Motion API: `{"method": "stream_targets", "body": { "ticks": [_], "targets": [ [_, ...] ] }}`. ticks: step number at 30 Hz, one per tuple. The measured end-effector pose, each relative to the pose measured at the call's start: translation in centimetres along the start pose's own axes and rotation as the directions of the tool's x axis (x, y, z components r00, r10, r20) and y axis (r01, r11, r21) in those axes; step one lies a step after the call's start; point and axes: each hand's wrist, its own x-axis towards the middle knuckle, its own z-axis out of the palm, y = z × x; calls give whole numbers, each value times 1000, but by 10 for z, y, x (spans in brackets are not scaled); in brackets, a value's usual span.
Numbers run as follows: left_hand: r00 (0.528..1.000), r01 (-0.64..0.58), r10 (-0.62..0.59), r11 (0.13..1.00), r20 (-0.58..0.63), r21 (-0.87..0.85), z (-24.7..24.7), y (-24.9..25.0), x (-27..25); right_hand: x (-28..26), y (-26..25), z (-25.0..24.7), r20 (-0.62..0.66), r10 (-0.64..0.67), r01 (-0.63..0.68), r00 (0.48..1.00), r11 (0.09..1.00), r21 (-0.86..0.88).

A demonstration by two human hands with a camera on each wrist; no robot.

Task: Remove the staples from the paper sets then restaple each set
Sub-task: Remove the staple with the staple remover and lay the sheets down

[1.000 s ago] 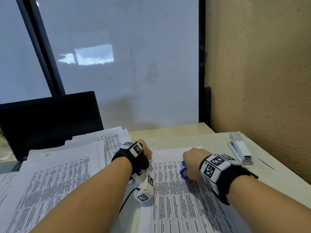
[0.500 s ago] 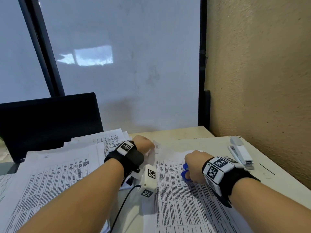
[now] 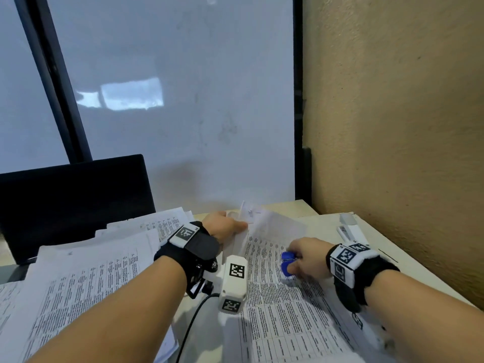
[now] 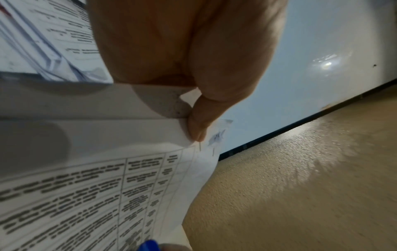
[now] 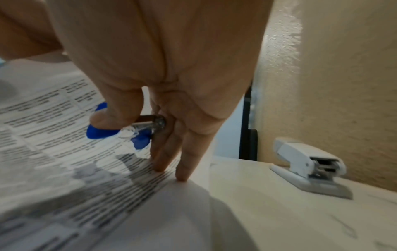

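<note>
Nearest, the right hand (image 3: 305, 258) grips the blue remover (image 3: 287, 263), its two outer fingers (image 5: 182, 163) pressing the paper set (image 3: 282, 315) flat on the counter (image 3: 324, 221). Farther, the left hand (image 3: 225, 226) pinches the set's raised corner, where the staple (image 4: 206, 149) sticks out. Beyond, the stapler (image 3: 349, 229) lies by the wall (image 3: 392, 127)

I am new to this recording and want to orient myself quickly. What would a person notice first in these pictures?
First, the left hand pinching the far corner of a printed paper set and lifting it off the desk; two thin staple legs stick out near the thumb. Next, the right hand holds a blue staple remover over the page. A white stapler lies by the tan wall on the right.
</note>
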Motion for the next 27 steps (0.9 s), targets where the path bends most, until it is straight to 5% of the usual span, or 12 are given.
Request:
{"method": "stream_targets", "body": {
  "ticks": [5,9,15,27],
  "targets": [
    [993,-109,109,994,-34,8,-1,18,-29,-27,-14,-15,-300,-3,68,954,976,207],
    [975,-210,208,977,-77,-23,-7,28,-46,-48,-51,-36,-487,-142,213,862,972,95],
    [971,-236,230,968,-69,-87,-13,44,-75,-61,-91,-59,-530,-271,211,803,962,-171],
    [954,-301,299,950,-33,-84,-23,56,-112,-74,-113,-63,-538,-307,221,785,950,-220]
  ]
}}
